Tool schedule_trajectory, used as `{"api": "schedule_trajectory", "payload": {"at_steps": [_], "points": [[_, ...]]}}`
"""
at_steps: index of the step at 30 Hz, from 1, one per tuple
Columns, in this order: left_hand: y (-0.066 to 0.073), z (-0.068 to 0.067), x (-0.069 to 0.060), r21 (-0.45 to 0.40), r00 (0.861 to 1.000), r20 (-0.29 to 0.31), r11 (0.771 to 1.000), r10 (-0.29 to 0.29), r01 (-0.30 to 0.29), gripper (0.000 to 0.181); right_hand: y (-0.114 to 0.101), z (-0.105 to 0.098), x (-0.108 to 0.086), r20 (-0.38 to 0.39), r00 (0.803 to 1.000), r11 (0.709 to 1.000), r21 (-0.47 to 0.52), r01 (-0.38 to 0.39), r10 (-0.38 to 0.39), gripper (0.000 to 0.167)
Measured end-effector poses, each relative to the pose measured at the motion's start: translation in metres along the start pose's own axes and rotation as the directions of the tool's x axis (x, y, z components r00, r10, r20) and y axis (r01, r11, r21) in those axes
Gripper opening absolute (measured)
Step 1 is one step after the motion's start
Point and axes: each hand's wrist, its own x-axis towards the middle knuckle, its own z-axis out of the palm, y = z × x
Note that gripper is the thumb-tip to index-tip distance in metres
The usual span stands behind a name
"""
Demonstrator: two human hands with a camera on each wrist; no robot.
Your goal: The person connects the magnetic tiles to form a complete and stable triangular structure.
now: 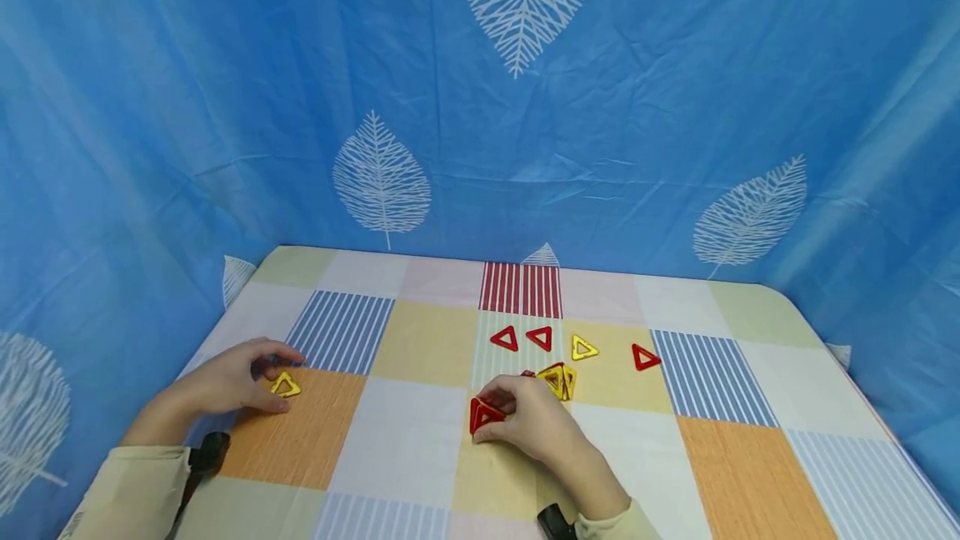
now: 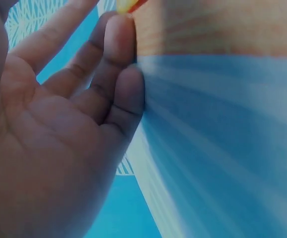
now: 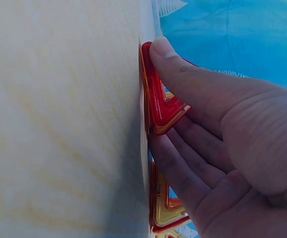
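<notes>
In the head view, my left hand (image 1: 228, 377) rests at the left of the table, thumb and fingers spread around a yellow triangle tile (image 1: 285, 385) that lies on the cloth. Its curled lower fingers touch the cloth in the left wrist view, where only a yellow-red corner of the tile (image 2: 127, 6) shows. Near the middle, my right hand (image 1: 528, 419) pinches red triangle tiles (image 1: 486, 417) at the table surface. The right wrist view shows the thumb pressed on the top red tile (image 3: 159, 101), with an orange edge beneath it. Other fingertips are partly hidden behind.
Beyond the right hand lies an overlapping pile of yellow and red tiles (image 1: 557, 380). Farther back are two red tiles (image 1: 506, 339), a single yellow tile (image 1: 583, 347) and another red tile (image 1: 646, 357). A blue curtain (image 1: 600, 123) borders the patchwork tablecloth (image 1: 408, 423).
</notes>
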Motion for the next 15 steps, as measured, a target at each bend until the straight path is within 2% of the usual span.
{"api": "schedule_trajectory", "payload": {"at_steps": [3,8,12,15], "points": [[-0.0004,-0.0008,-0.0004,-0.054,0.999,0.007,0.998,-0.035,0.035,0.058,-0.0002,-0.0003,0.0001,-0.002,1.0,1.0,0.003,-0.003,0.003,0.039],[-0.0013,-0.0007,-0.0024,-0.061,0.999,0.014,0.998,-0.031,0.032,0.049,0.0003,0.0004,0.0003,0.001,1.0,1.0,0.001,-0.008,0.008,0.039],[0.0012,0.0007,-0.0015,-0.008,1.0,-0.007,1.0,-0.006,0.006,0.04,0.0005,0.0002,0.0002,0.002,1.0,1.0,0.001,-0.007,0.007,0.039],[0.006,0.0055,0.0042,0.032,0.999,-0.041,0.999,0.02,-0.019,0.034,0.0008,-0.0005,0.0,-0.002,1.0,1.0,-0.002,-0.004,0.004,0.039]]}}
